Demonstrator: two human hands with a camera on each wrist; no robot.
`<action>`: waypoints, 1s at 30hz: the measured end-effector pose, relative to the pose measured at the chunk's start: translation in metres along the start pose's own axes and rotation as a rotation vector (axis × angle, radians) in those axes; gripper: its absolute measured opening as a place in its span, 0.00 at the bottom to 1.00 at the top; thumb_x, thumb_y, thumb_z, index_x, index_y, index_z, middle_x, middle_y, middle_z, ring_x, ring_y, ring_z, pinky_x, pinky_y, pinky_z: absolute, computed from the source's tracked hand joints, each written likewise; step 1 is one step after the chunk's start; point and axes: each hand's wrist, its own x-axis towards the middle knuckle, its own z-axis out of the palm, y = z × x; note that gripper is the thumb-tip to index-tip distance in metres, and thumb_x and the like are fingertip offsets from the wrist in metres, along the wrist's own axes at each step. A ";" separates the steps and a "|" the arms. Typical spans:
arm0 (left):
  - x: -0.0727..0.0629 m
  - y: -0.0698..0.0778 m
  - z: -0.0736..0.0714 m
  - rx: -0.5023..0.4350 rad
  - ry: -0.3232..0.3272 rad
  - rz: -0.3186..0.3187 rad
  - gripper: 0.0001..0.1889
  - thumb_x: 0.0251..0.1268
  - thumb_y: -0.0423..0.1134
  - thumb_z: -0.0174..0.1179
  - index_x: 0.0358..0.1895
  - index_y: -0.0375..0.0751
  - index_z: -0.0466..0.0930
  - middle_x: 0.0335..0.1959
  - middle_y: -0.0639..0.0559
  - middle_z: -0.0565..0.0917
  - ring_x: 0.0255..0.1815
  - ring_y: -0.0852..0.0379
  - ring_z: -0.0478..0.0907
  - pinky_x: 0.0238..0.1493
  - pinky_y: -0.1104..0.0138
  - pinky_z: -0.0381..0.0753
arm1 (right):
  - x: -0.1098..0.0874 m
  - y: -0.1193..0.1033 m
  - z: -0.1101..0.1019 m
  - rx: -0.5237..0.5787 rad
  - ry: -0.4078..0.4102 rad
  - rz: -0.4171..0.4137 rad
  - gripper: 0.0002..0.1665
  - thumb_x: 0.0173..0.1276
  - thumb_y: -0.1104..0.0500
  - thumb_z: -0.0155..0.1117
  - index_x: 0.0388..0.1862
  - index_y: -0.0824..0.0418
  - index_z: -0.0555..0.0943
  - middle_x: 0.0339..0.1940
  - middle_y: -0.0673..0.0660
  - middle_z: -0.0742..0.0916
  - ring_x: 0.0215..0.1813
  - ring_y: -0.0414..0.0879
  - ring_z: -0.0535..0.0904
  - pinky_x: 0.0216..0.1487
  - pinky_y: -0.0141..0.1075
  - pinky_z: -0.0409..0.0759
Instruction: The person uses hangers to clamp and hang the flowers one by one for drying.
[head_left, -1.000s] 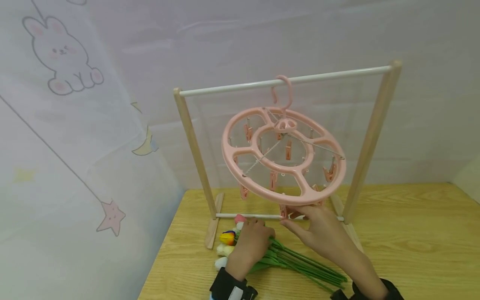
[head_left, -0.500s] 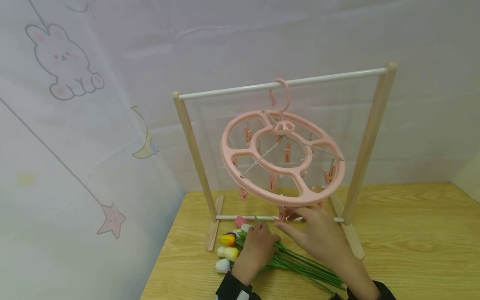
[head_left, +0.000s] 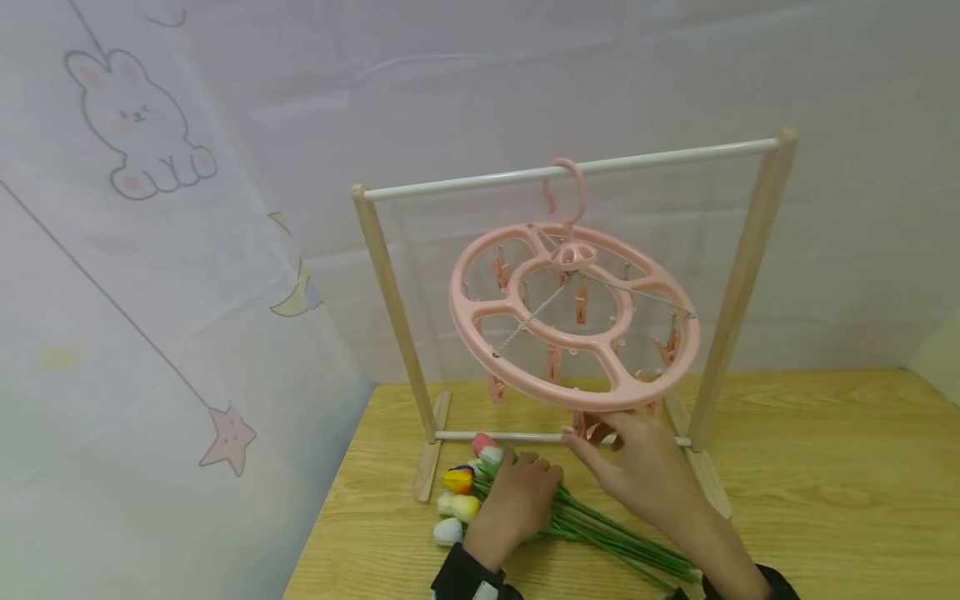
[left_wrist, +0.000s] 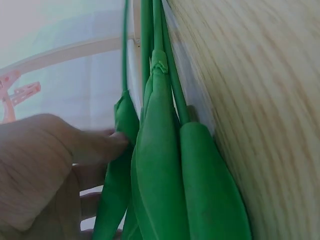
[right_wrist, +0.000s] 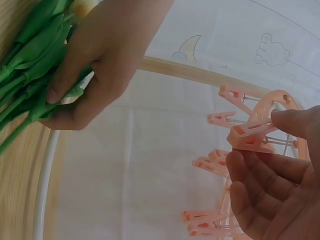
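Observation:
A bunch of artificial tulips (head_left: pixel 458 480) lies on the wooden table, blooms to the left and green stems (head_left: pixel 618 537) slanting to the lower right. My left hand (head_left: pixel 516 498) is over the bunch and pinches one tulip by its green leaf (left_wrist: pixel 126 117) between thumb and fingers. Above hangs a pink round clip hanger (head_left: pixel 467 310). My right hand (head_left: pixel 651 467) is beneath its front rim, holding a pink clothespin (right_wrist: pixel 252 136) between thumb and fingers. In the right wrist view, the clothespin hangs from the rim by a metal link.
The hanger's hook (head_left: pixel 577 187) sits over the white top bar (head_left: pixel 465 181) of a wooden-legged rack. Several other pink clothespins (head_left: pixel 581 305) dangle from the rings. The rack's lower white bar (head_left: pixel 502 437) runs behind the tulips. A printed cloth backs the table.
My left hand has shifted slightly to the right over the bunch. My right hand keeps hold of the clothespin, and the hanger has barely moved.

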 end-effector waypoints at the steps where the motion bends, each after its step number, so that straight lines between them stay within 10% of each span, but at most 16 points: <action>1: -0.001 -0.001 0.000 -0.014 -0.005 0.008 0.10 0.71 0.41 0.64 0.51 0.61 0.84 0.48 0.60 0.84 0.62 0.55 0.77 0.68 0.47 0.71 | 0.000 0.001 0.000 0.003 0.000 -0.001 0.15 0.58 0.60 0.79 0.33 0.47 0.79 0.32 0.39 0.84 0.35 0.35 0.82 0.29 0.28 0.80; 22: -0.014 -0.022 -0.036 -0.042 0.117 -0.018 0.09 0.59 0.48 0.73 0.43 0.61 0.88 0.40 0.57 0.81 0.45 0.57 0.80 0.57 0.53 0.80 | 0.001 0.000 -0.012 -0.018 -0.052 0.068 0.09 0.64 0.59 0.75 0.41 0.51 0.84 0.33 0.39 0.85 0.35 0.35 0.81 0.32 0.31 0.81; 30: -0.034 -0.046 -0.060 -0.253 0.133 0.017 0.12 0.56 0.41 0.75 0.44 0.59 0.90 0.40 0.63 0.84 0.47 0.58 0.82 0.64 0.43 0.74 | 0.002 0.002 -0.019 -0.024 -0.085 0.062 0.10 0.65 0.57 0.74 0.37 0.46 0.79 0.31 0.36 0.83 0.35 0.32 0.80 0.32 0.30 0.79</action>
